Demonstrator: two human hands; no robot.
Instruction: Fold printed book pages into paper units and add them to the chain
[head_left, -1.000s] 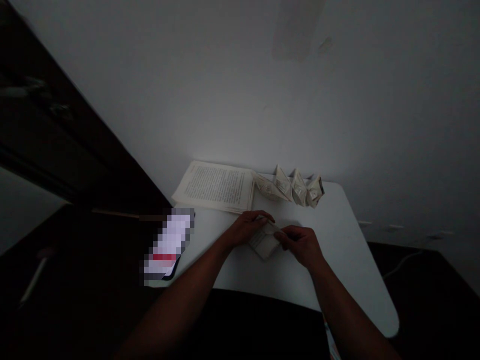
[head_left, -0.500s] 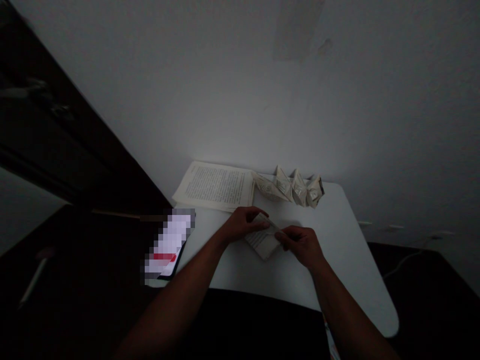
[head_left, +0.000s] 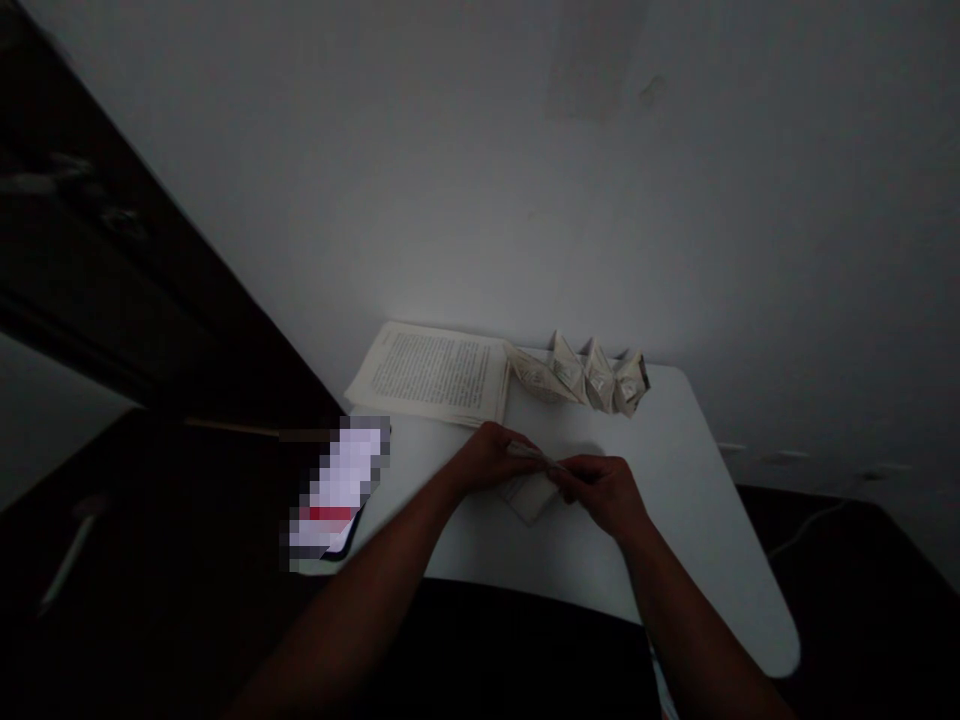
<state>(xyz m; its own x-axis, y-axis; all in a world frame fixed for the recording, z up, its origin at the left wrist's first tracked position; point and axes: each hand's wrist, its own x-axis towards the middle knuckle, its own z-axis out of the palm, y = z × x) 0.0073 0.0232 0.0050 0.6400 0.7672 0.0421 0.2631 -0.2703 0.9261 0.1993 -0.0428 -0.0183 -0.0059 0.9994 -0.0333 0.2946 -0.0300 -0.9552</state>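
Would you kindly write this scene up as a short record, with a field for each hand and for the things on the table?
Left hand: holding the paper's far edge
Right hand: pinching its right side
Paper: folded, printed, between both hands
Boats: four, folded from printed paper, in a row near the wall
Pages: stacked, printed, left of the boats
Phone: at the left edge, screen lit, content pixelated
Table: white, rounded corners
Light: dim

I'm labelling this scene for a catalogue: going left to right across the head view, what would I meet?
Door handle, phone, left hand, right hand, cable.
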